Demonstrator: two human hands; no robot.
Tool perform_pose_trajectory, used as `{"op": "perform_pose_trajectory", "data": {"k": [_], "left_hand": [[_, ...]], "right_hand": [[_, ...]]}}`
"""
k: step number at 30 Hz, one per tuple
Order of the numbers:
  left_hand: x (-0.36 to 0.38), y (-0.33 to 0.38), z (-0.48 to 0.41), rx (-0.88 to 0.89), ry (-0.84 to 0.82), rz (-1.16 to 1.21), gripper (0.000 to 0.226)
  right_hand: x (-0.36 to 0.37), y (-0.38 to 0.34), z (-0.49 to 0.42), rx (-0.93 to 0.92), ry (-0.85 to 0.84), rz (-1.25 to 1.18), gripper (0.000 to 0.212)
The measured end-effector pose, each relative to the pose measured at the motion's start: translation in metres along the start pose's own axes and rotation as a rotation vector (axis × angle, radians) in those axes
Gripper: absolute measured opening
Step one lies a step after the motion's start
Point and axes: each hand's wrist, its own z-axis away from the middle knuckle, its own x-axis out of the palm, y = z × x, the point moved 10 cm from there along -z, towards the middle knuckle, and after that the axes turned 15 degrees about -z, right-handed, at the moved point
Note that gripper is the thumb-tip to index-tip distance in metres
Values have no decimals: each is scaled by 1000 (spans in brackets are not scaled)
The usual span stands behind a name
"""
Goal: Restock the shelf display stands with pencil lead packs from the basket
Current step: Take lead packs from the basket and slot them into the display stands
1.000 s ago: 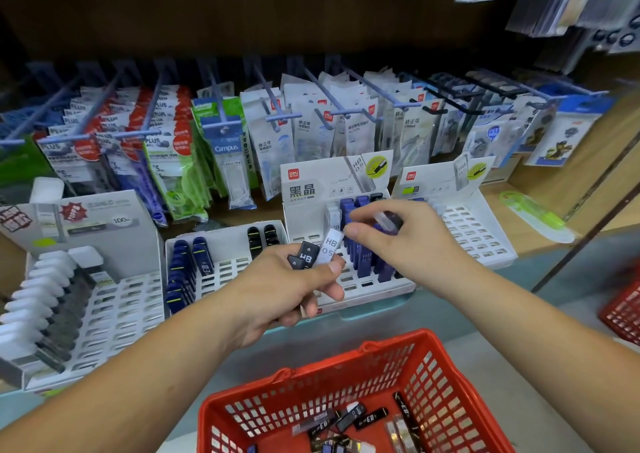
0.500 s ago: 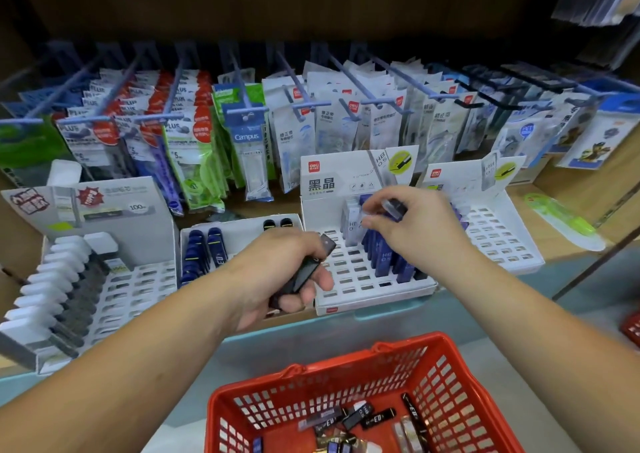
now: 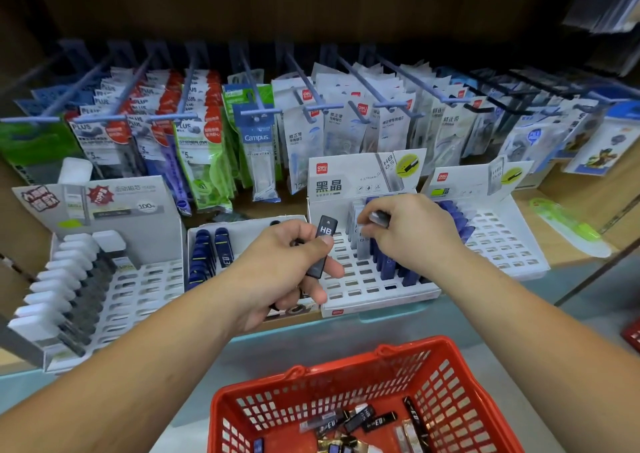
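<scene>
As one looks down on it, the wooden shelf [image 3: 571, 255] takes nearly the whole view, with hanging packets [image 3: 346, 123] on hooks at its back. Before them four display stands sit side by side: a grey-white one [image 3: 138, 289] at the left, a small one [image 3: 242, 230] partly hidden behind the left hand, the middle stand [image 3: 360, 279] with black characters on its header, and the right stand [image 3: 498, 241]. Below the shelf edge is the red basket [image 3: 341, 362]. Loose lead packs [image 3: 367, 421] lie on its bottom, so I judge the work is not near its end.

The left hand [image 3: 280, 265] is curled round a black pack [image 3: 322, 244] marked HB and holds it upright just before the middle stand. The right hand [image 3: 412, 230] is over the back rows of that stand and pinches a small dark-capped pack [image 3: 379, 217] between thumb and fingers, close to the blue packs [image 3: 386, 265] standing in the slots.

The step in hand seems to be the placing of this pack. The next move calls for turning it upright, finding a free hole in the grid, and pressing it down straight without tipping its neighbours. After that the HB pack can pass to the right hand.
</scene>
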Motion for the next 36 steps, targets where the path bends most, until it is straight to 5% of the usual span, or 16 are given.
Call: {"op": "perform_pose_trajectory", "data": {"k": [5,13,23,36], "left_hand": [[1,0,3,0,-18,0,11],[19,16,8,13,-60,-19,15],[66,68,18,172,135,-72,20],[126,157,-57,314,247,-442,14]], "right_hand": [[-2,7,-1,36,11,-119,16],[-43,19,19,85,141,-740,17],[-159,87,16,169,49,-489,4],[-110,186,-27,49,77,-650,9]]}}
